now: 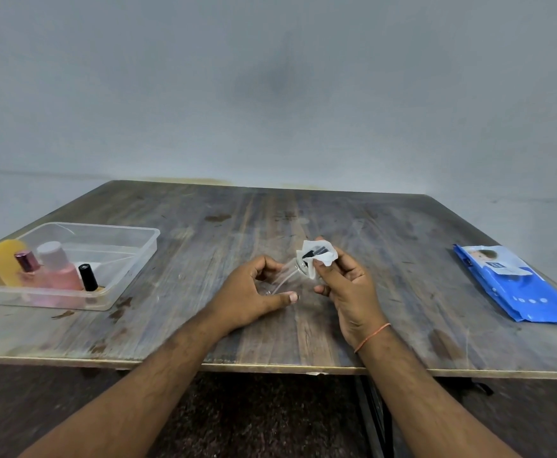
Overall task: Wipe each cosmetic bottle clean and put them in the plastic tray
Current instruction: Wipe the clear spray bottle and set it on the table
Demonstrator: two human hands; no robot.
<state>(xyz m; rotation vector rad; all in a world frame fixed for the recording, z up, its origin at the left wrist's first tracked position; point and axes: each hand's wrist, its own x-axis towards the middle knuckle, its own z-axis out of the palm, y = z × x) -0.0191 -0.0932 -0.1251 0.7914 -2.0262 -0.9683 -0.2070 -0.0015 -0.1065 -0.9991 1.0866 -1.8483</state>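
A clear bottle [286, 278] with a black pump top lies tilted between my hands above the table's middle. My left hand [254, 294] grips its transparent body, fingers curled round it. My right hand [346, 285] pinches a white wipe [320, 256] wrapped over the bottle's black top. At the left stands the clear plastic tray [131, 259]. In it stand a yellow bottle [6, 262], a pink bottle with a rose cap [29, 269], a pink bottle with a white cap [59, 269] and a small black-capped bottle [88, 277].
A blue pack of wipes [515, 285] lies at the table's right edge. The worn wooden table [270, 219] stands against a grey wall, and its front edge runs just under my forearms. Dark floor shows below.
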